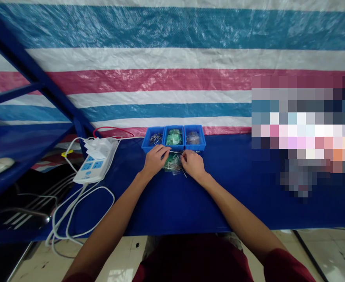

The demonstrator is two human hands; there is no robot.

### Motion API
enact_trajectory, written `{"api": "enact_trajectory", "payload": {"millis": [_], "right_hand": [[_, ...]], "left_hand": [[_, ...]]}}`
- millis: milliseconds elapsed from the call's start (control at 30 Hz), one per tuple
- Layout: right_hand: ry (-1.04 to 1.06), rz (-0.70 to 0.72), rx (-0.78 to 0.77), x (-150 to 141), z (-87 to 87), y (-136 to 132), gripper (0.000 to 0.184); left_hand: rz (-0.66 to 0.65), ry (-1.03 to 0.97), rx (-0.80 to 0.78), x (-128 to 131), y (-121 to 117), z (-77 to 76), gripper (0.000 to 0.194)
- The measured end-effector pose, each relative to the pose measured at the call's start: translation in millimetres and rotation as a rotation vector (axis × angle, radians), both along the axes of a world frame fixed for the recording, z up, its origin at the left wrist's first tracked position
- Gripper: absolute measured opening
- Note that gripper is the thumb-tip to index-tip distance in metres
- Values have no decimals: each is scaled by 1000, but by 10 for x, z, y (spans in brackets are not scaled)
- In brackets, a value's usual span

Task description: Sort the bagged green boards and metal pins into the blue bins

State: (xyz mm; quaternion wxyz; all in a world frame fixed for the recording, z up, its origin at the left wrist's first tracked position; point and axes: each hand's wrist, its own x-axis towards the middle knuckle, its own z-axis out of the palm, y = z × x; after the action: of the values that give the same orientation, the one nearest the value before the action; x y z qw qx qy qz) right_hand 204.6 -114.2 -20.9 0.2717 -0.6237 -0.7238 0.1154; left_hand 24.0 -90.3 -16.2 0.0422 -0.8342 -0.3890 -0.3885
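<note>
My left hand (pixel 155 159) is closed, thumb and forefinger pressed together just in front of the blue bins; what they hold is too small to make out. My right hand (pixel 193 164) is also closed in a pinch, a short way to the right, and its contents cannot be made out either. Between and below both hands lies a loose pile of small clear plastic bags (pixel 174 164) with green bits in them. A thin metal pin-like piece (pixel 184 172) sticks out beside the pile, near my right hand.
Three blue bins stand in a row: the left bin (pixel 143 145) holds metal pieces, the middle bin (pixel 174 149) green packets, the right bin (pixel 203 143) clear bags. A white power strip (pixel 94 166) with looped white cables (pixel 69 211) lies left on the blue table (pixel 178 211).
</note>
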Motion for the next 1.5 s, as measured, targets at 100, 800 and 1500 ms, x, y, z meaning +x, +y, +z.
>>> {"api": "enact_trajectory", "payload": {"millis": [100, 800, 1500], "right_hand": [[202, 30, 81, 27, -15, 16, 16], [783, 158, 138, 12, -82, 48, 21], [440, 271, 276, 34, -16, 6, 34]], "left_hand": [[-6, -14, 4, 10, -2, -14, 24], [-124, -77, 3, 21, -32, -49, 19], [-32, -274, -122, 107, -114, 52, 25]]}}
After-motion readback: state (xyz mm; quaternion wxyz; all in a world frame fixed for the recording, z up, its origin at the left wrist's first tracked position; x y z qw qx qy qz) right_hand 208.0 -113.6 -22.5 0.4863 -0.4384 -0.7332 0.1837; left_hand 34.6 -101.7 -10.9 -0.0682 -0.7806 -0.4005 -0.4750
